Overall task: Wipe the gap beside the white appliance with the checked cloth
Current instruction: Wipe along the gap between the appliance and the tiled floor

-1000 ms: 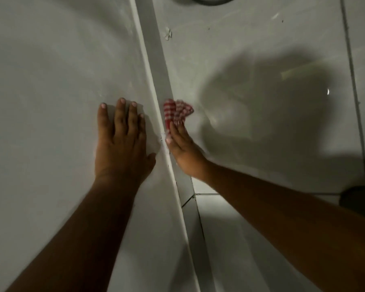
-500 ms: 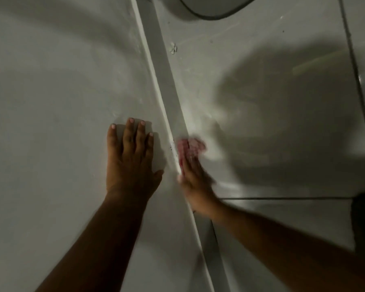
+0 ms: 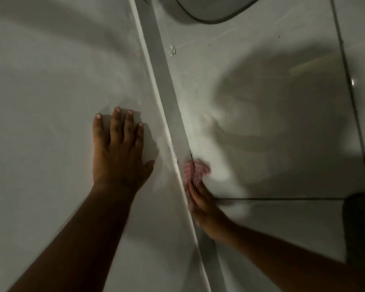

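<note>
Easily snagged: cloth (image 3: 196, 171), bunched in blurred right hand (image 3: 204, 207) at five o'clock of flat, splayed left hand (image 3: 119, 157), could slip into gap (image 3: 167, 98).

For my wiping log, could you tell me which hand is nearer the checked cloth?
Right. The right hand presses the checked cloth into the gap; the left hand lies flat on the white appliance, apart.
</note>
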